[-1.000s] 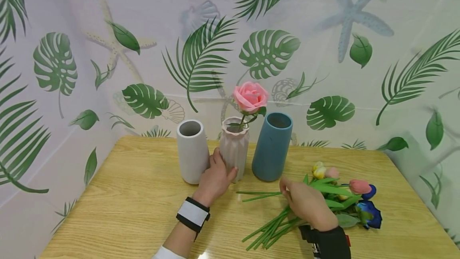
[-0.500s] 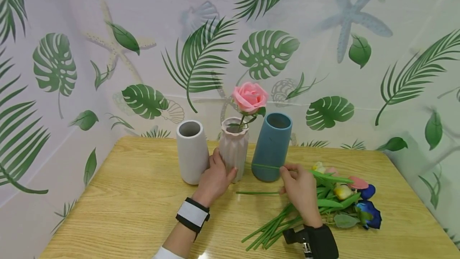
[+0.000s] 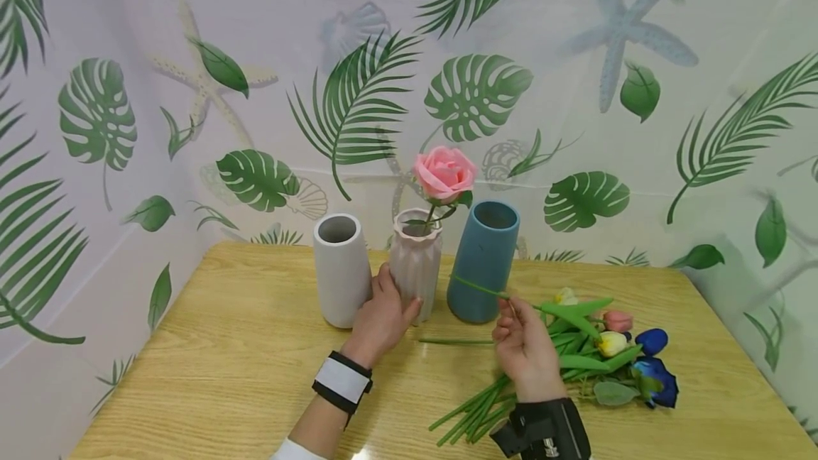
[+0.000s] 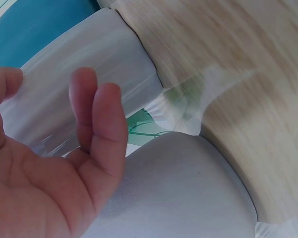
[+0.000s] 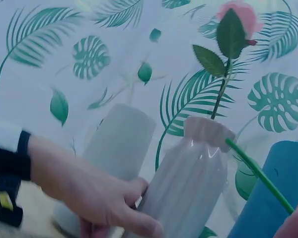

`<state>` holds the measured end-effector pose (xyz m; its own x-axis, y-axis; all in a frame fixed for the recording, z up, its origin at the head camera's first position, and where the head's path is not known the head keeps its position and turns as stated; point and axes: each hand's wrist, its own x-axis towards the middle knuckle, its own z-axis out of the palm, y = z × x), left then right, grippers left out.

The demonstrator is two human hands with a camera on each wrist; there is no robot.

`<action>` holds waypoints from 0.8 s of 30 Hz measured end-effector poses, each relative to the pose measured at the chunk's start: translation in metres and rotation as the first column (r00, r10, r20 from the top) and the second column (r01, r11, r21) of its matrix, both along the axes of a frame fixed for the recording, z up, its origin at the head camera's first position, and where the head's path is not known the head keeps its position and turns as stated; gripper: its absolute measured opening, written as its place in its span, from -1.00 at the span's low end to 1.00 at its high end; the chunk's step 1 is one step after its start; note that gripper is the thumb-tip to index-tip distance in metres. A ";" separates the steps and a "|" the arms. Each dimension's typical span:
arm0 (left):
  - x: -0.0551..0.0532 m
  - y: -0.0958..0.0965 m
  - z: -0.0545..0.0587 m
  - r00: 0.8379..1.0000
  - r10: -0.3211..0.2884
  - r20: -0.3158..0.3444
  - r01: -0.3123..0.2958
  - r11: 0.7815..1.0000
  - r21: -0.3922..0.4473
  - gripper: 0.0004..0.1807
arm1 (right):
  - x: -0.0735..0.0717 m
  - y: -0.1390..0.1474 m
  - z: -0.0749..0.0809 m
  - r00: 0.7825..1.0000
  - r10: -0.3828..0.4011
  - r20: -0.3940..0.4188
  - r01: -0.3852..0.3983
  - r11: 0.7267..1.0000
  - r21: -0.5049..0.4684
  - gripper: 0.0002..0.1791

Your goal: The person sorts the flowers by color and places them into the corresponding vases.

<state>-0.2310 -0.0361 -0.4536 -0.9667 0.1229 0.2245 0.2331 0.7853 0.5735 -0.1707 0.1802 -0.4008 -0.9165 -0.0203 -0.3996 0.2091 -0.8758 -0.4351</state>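
My left hand [image 3: 380, 316] holds the pale pink fluted vase [image 3: 415, 272] low on its side, thumb in front. That vase stands upright with a pink rose [image 3: 445, 174] in its mouth. Between thumb and fingers, my right hand [image 3: 525, 346] pinches the green stem of a pink tulip [image 3: 618, 321]. The stem's free end points left and up, crossing in front of the blue vase [image 3: 483, 261]. In the right wrist view, the stem [image 5: 263, 178] tip overlaps the fluted vase's rim. A white vase [image 3: 342, 272] stands just left of my left hand.
Several artificial flowers lie piled at the right, among them a yellow-white tulip [image 3: 612, 343], a blue tulip [image 3: 652, 341] and a blue rose [image 3: 657, 382]. Their bundled stems [image 3: 476, 407] point toward the front left. A leaf-printed cloth [image 3: 358, 91] hangs behind the wooden table [image 3: 224, 360].
My right hand has picked up the tulip stem from the pile, turning and raising its free end. The pink tulip's head has shifted left. My left hand has stayed on the fluted vase.
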 end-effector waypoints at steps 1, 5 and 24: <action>0.000 0.000 0.000 1.000 0.000 0.001 0.000 1.000 0.000 -0.14 | 0.001 -0.001 0.000 1.000 0.006 -0.012 -0.006 1.000 0.027 -0.51; 0.001 0.000 0.000 1.000 -0.001 0.001 0.001 1.000 -0.001 -0.14 | 0.005 -0.007 0.004 0.994 0.013 -0.105 0.009 0.978 0.209 -0.73; 0.001 0.000 0.000 1.000 0.003 0.014 -0.003 1.000 -0.006 -0.11 | 0.011 -0.019 0.007 0.980 0.094 -0.177 0.002 0.879 0.477 -0.66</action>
